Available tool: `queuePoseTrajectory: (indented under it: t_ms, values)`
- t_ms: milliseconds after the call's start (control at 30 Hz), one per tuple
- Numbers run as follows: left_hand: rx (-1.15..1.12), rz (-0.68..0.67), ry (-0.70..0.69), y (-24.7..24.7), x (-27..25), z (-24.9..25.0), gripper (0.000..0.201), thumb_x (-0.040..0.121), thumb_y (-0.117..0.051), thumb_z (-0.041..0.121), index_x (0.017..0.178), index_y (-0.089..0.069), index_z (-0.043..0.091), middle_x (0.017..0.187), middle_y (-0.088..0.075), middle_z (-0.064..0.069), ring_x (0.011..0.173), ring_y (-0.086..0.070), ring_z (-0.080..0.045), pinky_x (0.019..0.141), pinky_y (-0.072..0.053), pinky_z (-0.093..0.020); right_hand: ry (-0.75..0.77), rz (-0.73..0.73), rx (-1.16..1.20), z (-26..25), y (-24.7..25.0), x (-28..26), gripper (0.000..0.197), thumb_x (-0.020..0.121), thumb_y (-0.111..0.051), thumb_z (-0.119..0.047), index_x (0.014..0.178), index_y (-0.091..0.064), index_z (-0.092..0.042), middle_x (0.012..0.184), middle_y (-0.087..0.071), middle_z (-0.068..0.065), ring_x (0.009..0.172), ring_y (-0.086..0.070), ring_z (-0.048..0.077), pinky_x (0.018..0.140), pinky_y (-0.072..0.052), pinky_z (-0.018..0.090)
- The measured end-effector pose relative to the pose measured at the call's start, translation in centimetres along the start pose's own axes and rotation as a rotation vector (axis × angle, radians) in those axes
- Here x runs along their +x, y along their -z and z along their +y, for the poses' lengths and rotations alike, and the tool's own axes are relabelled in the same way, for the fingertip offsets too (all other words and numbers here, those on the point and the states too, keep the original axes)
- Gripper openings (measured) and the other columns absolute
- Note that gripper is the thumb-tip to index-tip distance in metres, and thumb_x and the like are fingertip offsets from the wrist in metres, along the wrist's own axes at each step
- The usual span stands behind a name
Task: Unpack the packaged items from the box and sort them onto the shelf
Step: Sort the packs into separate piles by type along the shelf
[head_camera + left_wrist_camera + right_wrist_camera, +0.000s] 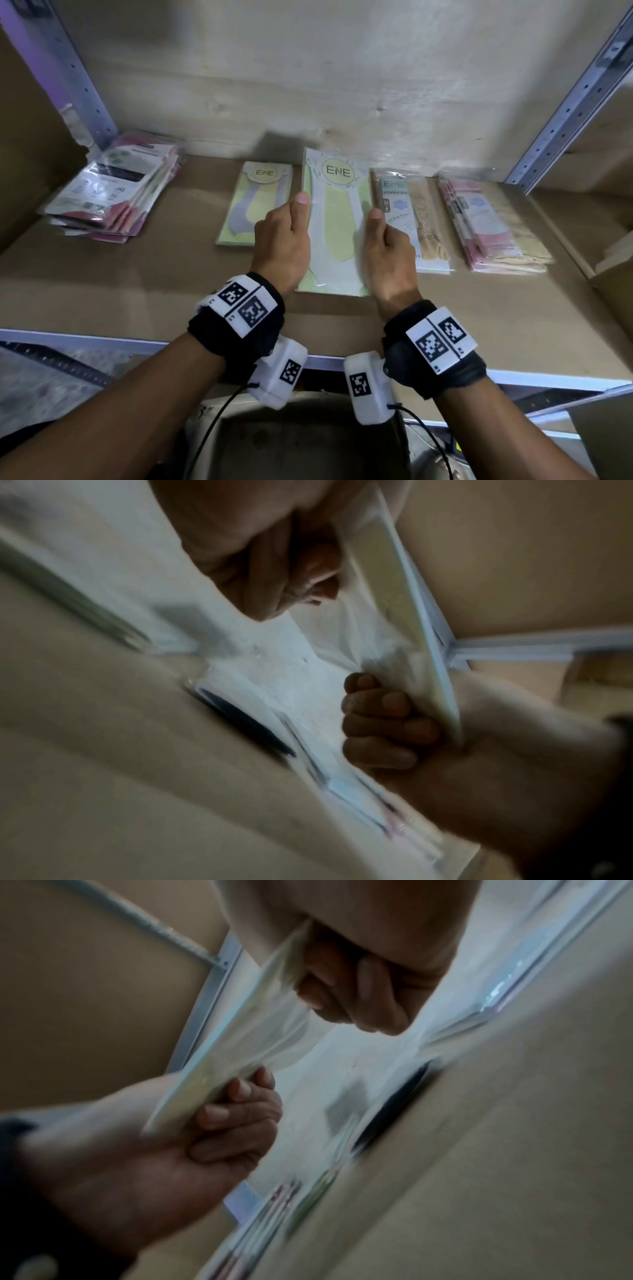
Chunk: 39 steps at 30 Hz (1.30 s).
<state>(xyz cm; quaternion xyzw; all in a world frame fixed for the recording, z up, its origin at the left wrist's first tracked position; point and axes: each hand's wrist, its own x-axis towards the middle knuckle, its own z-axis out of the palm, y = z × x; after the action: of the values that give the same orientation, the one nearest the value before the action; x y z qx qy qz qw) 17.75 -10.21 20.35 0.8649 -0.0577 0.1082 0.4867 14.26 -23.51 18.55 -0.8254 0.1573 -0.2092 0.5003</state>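
Sock packet [337, 219] marked ENE sits above the shelf [171, 284], gripped at both edges — my left hand [282, 246] and right hand [388, 253] curl fingers under, thumbs on top. Flanking it: a green packet [255, 205], a stocking packet [411, 219], a pink stack [493, 226] — another stack [113, 192] far left.

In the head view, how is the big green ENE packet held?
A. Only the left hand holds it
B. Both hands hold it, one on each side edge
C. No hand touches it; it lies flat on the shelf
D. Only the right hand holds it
B: the left hand grips the left edge of the ENE packet and the right hand grips its right edge.
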Motion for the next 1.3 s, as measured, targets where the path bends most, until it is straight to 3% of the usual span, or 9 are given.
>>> queuePoseTrajectory:
  t_ms: [167, 333, 567, 700, 833, 933, 1033, 1167, 1300]
  values:
    - [-0.323, -0.015, 0.000, -0.2, 0.5, -0.4, 0.060, 0.105, -0.037, 0.044, 0.075, -0.044, -0.008, 0.071, -0.040, -0.008, 0.070, -0.038, -0.017, 0.065, -0.030, -0.032, -0.078, 0.009, 0.316, 0.1, -0.2, 0.2, 0.051, 0.103, -0.037, -0.047, 0.066, -0.053, -0.017, 0.061, -0.051, -0.010, 0.061, -0.046, 0.011, 0.062, -0.041, 0.029]
    - [-0.427, -0.135, 0.085, -0.6, 0.5, -1.3, 0.057, 0.104, -0.036, 0.048, 0.090, -0.059, -0.003, 0.088, -0.052, -0.007, 0.084, -0.048, -0.016, 0.077, -0.039, -0.034, -0.168, -0.076, 0.442, 0.7, -0.5, -0.3, 0.058, 0.103, -0.037, -0.047, 0.102, -0.067, 0.003, 0.098, -0.068, 0.000, 0.094, -0.062, 0.013, 0.089, -0.049, 0.030]
    - [-0.134, -0.132, 0.069, 2.3, 2.3, -1.4, 0.082, 0.096, -0.026, 0.070, 0.074, -0.051, -0.006, 0.059, -0.059, -0.017, 0.058, -0.062, -0.025, 0.063, -0.045, -0.032, 0.139, -0.182, 0.194, 0.1, 1.0, -0.1, 0.051, 0.104, -0.036, -0.045, 0.060, -0.027, -0.021, 0.052, -0.030, -0.008, 0.053, -0.029, 0.015, 0.053, -0.025, 0.030]
    - [-0.115, 0.004, 0.027, 2.5, 2.4, -1.1, 0.065, 0.104, -0.027, 0.054, 0.077, -0.053, 0.000, 0.084, -0.065, -0.022, 0.087, -0.059, -0.037, 0.080, -0.046, -0.039, 0.081, -0.300, 0.182, -0.8, 0.8, -1.0, 0.052, 0.103, -0.039, -0.047, 0.069, -0.060, -0.015, 0.059, -0.063, -0.004, 0.053, -0.054, 0.018, 0.053, -0.041, 0.040]
    - [-0.062, -0.072, -0.001, 1.8, 1.6, -0.1, 0.055, 0.105, -0.032, 0.047, 0.067, -0.051, 0.013, 0.070, -0.057, -0.005, 0.076, -0.051, -0.028, 0.072, -0.036, -0.031, -0.061, -0.297, 0.319, -0.8, 1.3, 0.0, 0.046, 0.100, -0.037, -0.055, 0.093, -0.072, -0.025, 0.096, -0.074, -0.019, 0.090, -0.065, -0.012, 0.074, -0.048, 0.006]
    - [-0.055, -0.087, -0.047, 1.2, 0.7, 0.3, 0.055, 0.105, -0.035, 0.044, 0.058, -0.030, 0.018, 0.054, -0.037, 0.003, 0.056, -0.038, -0.018, 0.058, -0.030, -0.031, -0.010, -0.177, 0.290, -0.6, 1.3, 0.5, 0.049, 0.102, -0.036, -0.050, 0.111, -0.071, -0.017, 0.106, -0.072, -0.001, 0.098, -0.063, -0.005, 0.072, -0.043, 0.002]
    - [-0.198, -0.111, -0.007, 0.5, 0.7, -0.1, 0.053, 0.105, -0.036, 0.047, 0.068, -0.043, 0.009, 0.067, -0.044, -0.002, 0.066, -0.041, -0.018, 0.067, -0.037, -0.034, -0.025, -0.123, 0.356, -0.5, 1.2, 0.5, 0.048, 0.104, -0.038, -0.043, 0.118, -0.068, -0.009, 0.114, -0.070, 0.011, 0.105, -0.061, 0.004, 0.080, -0.045, 0.002]
    - [-0.426, -0.209, 0.106, 0.0, 0.7, -0.1, 0.054, 0.104, -0.038, 0.049, 0.095, -0.063, 0.002, 0.097, -0.065, -0.003, 0.093, -0.060, -0.018, 0.102, -0.046, -0.046, -0.098, -0.096, 0.454, -0.7, 1.3, 0.6, 0.040, 0.103, -0.041, -0.043, 0.118, -0.071, -0.020, 0.096, -0.073, -0.023, 0.097, -0.064, -0.014, 0.079, -0.047, 0.001]
    - [-0.390, -0.195, 0.139, 0.3, 1.1, -0.1, 0.041, 0.099, -0.038, 0.060, 0.081, -0.057, 0.030, 0.084, -0.063, 0.015, 0.084, -0.058, -0.003, 0.088, -0.045, -0.020, -0.056, -0.085, 0.395, 0.0, 1.2, 0.7, 0.058, 0.104, -0.038, -0.041, 0.104, -0.064, 0.011, 0.104, -0.068, 0.022, 0.094, -0.065, 0.021, 0.063, -0.043, 0.003]
